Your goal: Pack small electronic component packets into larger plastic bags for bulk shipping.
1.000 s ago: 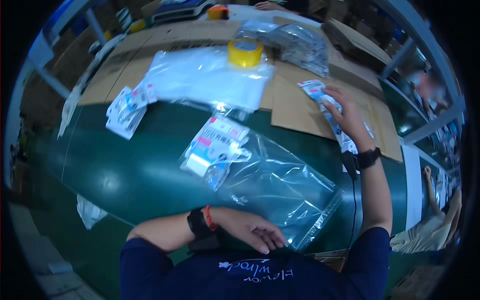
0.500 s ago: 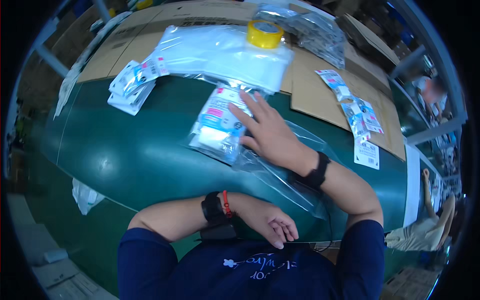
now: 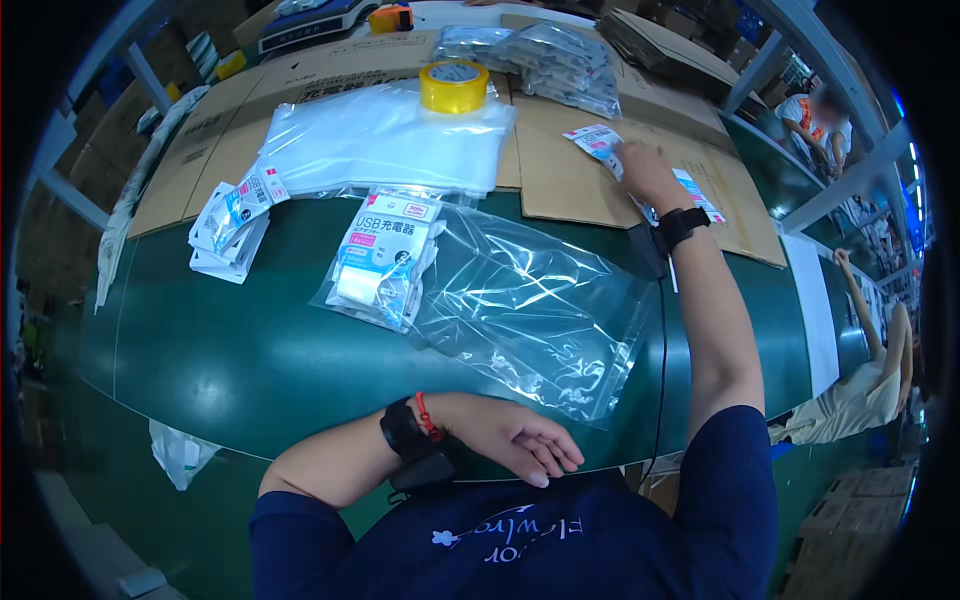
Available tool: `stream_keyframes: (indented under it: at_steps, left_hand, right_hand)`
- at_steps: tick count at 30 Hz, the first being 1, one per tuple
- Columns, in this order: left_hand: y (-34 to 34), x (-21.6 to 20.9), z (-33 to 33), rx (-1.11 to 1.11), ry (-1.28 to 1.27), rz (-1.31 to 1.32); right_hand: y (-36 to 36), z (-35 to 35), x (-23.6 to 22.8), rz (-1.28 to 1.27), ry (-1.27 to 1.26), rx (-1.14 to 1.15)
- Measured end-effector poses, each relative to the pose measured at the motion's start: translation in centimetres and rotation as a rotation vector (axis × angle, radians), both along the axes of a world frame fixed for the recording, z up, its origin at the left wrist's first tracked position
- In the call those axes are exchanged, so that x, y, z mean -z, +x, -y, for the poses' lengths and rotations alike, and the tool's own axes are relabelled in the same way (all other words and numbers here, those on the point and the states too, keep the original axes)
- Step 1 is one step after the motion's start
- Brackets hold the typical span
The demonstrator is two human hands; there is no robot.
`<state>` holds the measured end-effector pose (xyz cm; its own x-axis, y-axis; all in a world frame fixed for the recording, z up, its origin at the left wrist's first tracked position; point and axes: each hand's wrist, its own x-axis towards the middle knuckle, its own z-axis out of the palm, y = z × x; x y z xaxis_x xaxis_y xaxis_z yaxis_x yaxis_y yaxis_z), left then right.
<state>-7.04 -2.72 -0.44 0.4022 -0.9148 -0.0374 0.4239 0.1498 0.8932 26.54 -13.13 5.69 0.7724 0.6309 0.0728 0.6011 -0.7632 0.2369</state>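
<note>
Starting at your left, a small stack of flat white-and-blue packs (image 3: 235, 228) lies fanned on the green bench (image 3: 190, 335), its upper corner touching the pile of clear plastic sleeves (image 3: 350, 135). Those sleeves lie mostly over flattened cardboard (image 3: 190, 165), with a yellow tape roll (image 3: 453, 90) set on their right part. Just nearer to you, another group of packs (image 3: 375, 265) lies face up, one on top of the others, and appears to be inside the left end of a long clear bag (image 3: 530, 315), which spreads flat and creased toward the right across the bench. Below that bag, your left hand (image 3: 510, 440) is by the near edge of the bench, its fingers loosely curled and holding nothing; a black strap and a red bracelet circle that wrist. Farther back, a clump of grey bagged items (image 3: 565, 65) sits on the cardboard. Your right arm reaches forward, and your right hand (image 3: 648, 172) is over the loose packs (image 3: 595, 143) on the right-hand cardboard sheet (image 3: 560, 185), some showing on either side of it; its fingers are blurred and partly hidden, so you cannot tell whether they grip one. A black cord (image 3: 662, 370) hangs from the device at that wrist.
</note>
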Motion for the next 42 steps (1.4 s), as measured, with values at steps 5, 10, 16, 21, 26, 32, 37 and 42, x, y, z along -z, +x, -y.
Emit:
stream_keyframes:
  at_steps: [5, 10, 16, 21, 26, 32, 37, 42]
  left_hand:
    - [-0.3, -0.6, -0.5, 0.005, -0.080, -0.088]
    - [0.0, -0.8, -1.3, -0.094, -0.181, -0.075]
    - [0.0, -4.2, -2.3, -0.596, -0.218, 0.001]
    - [2.1, -6.2, -2.2, -1.149, -0.378, -0.176]
    - [4.3, -5.4, -0.3, -1.369, -0.327, -0.295]
    - [4.1, -2.3, 0.4, -1.278, -0.320, -0.426]
    - [3.5, -0.9, 1.3, -1.366, -0.337, -0.376]
    - [3.5, -2.1, 1.9, -1.365, -0.339, -0.450]
  right_hand:
    - [0.9, 1.7, 2.0, -0.046, 0.341, -0.206]
    - [-1.0, 1.4, 2.1, -0.046, 0.417, -0.182]
    - [-6.7, 1.3, 0.4, 0.032, 0.777, -0.449]
    - [-16.4, 3.2, -2.6, -0.074, 0.786, -0.792]
    - [-16.5, 5.6, -2.7, -0.385, 0.853, -0.985]
    - [-7.0, 7.1, 5.1, -0.039, 1.030, -0.076]
    - [-5.4, 8.7, 6.8, -0.100, 1.010, -0.001]
    - [-6.9, 9.1, 4.9, -0.085, 0.905, -0.133]
